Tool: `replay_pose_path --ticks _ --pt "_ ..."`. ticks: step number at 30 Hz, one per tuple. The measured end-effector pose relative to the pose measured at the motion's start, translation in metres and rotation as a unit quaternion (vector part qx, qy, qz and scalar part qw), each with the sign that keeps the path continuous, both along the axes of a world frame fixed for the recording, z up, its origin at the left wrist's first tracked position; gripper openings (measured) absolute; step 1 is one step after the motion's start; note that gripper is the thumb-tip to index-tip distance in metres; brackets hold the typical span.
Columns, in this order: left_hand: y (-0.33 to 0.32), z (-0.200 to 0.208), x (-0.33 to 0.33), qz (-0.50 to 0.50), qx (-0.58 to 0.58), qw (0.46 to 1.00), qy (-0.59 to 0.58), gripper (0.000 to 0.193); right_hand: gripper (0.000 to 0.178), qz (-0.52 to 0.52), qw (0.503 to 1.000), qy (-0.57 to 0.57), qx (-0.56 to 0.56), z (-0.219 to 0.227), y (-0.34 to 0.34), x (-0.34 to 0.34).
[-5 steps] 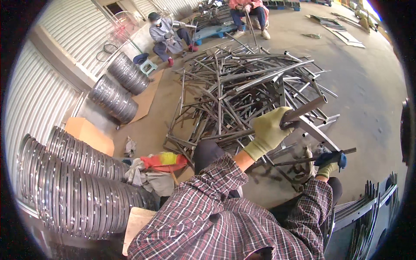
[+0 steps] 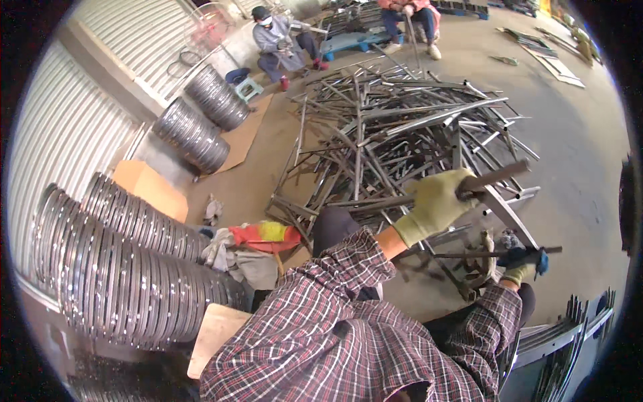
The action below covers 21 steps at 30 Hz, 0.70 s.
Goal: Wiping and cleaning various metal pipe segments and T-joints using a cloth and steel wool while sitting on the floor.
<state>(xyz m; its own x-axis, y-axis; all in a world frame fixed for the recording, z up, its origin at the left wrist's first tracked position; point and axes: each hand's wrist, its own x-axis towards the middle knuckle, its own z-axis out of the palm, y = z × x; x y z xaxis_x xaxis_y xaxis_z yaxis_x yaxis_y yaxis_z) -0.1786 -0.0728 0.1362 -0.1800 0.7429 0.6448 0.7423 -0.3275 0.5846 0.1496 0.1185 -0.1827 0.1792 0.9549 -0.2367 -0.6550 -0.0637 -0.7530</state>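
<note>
My left hand (image 2: 435,204), in a pale yellow-green work glove, is closed around the upper tube (image 2: 499,175) of a metal frame. A flat bar (image 2: 512,220) runs from this tube down to a thinner rod (image 2: 462,254). Around that rod, near its right end, my right hand (image 2: 521,266) is closed; its glove is yellowish at the wrist, with dark blue material over the fingers. The frame is held above the floor, at the near right side of a large heap of metal tubes and frames (image 2: 402,127). Gloves hide the exact finger positions.
Stacks of dark metal rings (image 2: 140,275) stand at left, with more ring stacks (image 2: 194,134) farther back. Red-and-yellow cloth (image 2: 264,234) lies beside my leg. Metal frames (image 2: 559,345) are stacked at lower right. Two people (image 2: 278,43) sit beyond the heap near a blue pallet (image 2: 355,43).
The surroundings have shifted right and slightly up in the view. Both hands and the frame sit a little farther right and lower, with the grips unchanged.
</note>
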Motion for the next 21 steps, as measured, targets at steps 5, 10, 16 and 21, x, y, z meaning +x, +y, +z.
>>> replay_pose_path --ticks 5,10,16,21 --pt "-0.011 0.005 0.004 -0.010 0.031 0.999 0.002 0.038 0.028 0.023 0.998 0.024 -0.050 0.018 -0.099 -0.023" --pt "0.009 -0.001 -0.007 -0.010 -0.152 0.987 -0.059 0.024 0.034 -0.011 0.999 0.008 -0.052 0.053 -0.093 -0.031" --pt "0.009 -0.013 -0.030 0.009 -0.023 0.992 -0.126 0.025 0.041 0.058 0.993 0.097 0.034 0.085 -0.042 -0.086" --pt "-0.020 0.033 -0.036 -0.052 0.068 0.980 -0.182 0.026 0.038 -0.137 0.906 -0.301 0.262 0.139 -0.018 -0.065"
